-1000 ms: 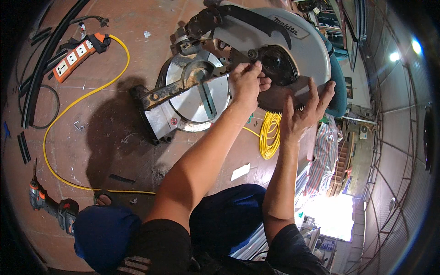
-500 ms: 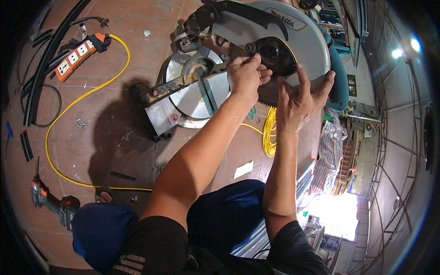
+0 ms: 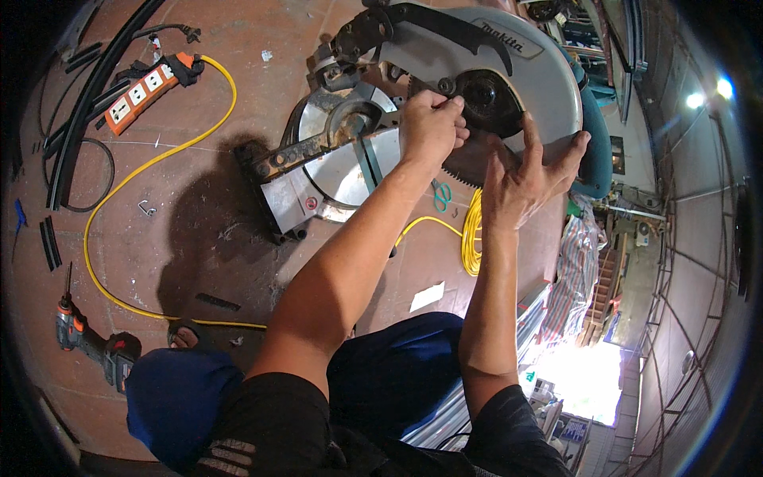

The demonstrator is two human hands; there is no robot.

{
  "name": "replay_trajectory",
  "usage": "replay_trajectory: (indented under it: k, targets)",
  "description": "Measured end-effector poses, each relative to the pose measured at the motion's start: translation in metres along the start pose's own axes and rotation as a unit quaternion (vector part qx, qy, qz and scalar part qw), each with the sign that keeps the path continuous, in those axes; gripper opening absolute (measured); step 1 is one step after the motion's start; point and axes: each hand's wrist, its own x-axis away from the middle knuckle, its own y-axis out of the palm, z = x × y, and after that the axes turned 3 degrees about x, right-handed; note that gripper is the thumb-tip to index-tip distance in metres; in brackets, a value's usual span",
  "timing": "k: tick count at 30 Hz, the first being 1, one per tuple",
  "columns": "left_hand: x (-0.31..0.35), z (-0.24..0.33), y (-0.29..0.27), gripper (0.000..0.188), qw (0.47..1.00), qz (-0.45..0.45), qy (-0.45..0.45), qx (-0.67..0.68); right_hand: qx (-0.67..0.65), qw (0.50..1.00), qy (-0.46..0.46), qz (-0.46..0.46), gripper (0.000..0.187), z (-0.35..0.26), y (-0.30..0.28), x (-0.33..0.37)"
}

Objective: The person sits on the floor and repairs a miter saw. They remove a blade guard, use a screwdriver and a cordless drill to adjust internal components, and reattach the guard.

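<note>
A large miter saw stands on the floor in front of me, with its grey blade guard (image 3: pixel 548 87) raised at the upper right. Under the guard, part of the toothed saw blade (image 3: pixel 465 159) shows below the dark blade hub (image 3: pixel 486 97). My left hand (image 3: pixel 431 131) is closed in a pinch just left of the hub. Whatever its fingers hold, if anything, is hidden. My right hand (image 3: pixel 524 179) is spread, its fingertips against the guard's lower part and the blade beside the hub. The saw's round metal turntable (image 3: pixel 330 179) lies left of my left hand.
An orange power strip (image 3: pixel 143 97) with a yellow cord (image 3: pixel 97 222) lies at the left, near long black strips (image 3: pixel 75 135). A cordless drill (image 3: pixel 95 342) rests at the lower left. Teal-handled scissors (image 3: pixel 443 196), coiled yellow cable (image 3: pixel 472 242) and white paper (image 3: pixel 427 296) lie beyond my arms.
The whole view has shifted slightly, moving the scene a little to the right. My left fingers curl somewhat tighter beside the hub, while my right hand keeps nearly the same spread pose.
</note>
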Motion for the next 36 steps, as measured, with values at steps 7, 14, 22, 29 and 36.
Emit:
replay_trajectory:
  k: [7,14,22,29,36]
  targets:
    - [-0.006,0.003,-0.004,0.026,0.992,-0.006,0.051,-0.116,0.012,1.000,0.001,-0.016,0.071,0.001,0.000,0.002]
    - [-0.002,-0.009,-0.008,0.028,0.997,0.028,0.076,0.009,-0.009,1.000,-0.003,0.012,0.070,0.004,0.006,0.002]
    - [-0.007,-0.016,-0.009,0.033,0.994,0.019,0.110,0.013,-0.005,1.000,-0.001,0.002,0.070,0.005,0.004,0.003]
    - [-0.007,-0.021,-0.008,0.030,0.994,0.040,0.089,0.043,-0.009,1.000,-0.003,0.011,0.069,0.004,0.006,0.002]
    - [-0.001,-0.007,-0.022,0.029,0.985,0.030,0.133,-0.106,-0.004,1.000,0.005,0.010,0.066,0.002,0.000,0.007]
